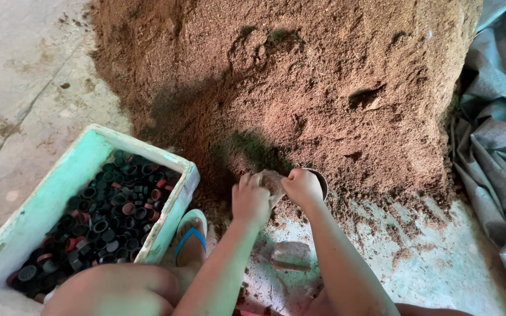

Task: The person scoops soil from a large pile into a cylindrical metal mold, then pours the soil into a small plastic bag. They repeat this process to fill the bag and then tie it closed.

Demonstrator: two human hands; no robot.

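Small bag held at the foot of a brown soil heap

A foam box of dark bottle caps is cut off at left. The left hand is closed on a thin bag; the right hand is clenched on a round scoop, mostly hidden, against crumbly soil.

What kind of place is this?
Probably a plant nursery or potting work area: a big heap of brown soil on a concrete floor, a foam box of bottle caps, and a tarp.

Left hand holds a small bag; right hand tips a cup at the soil pile.
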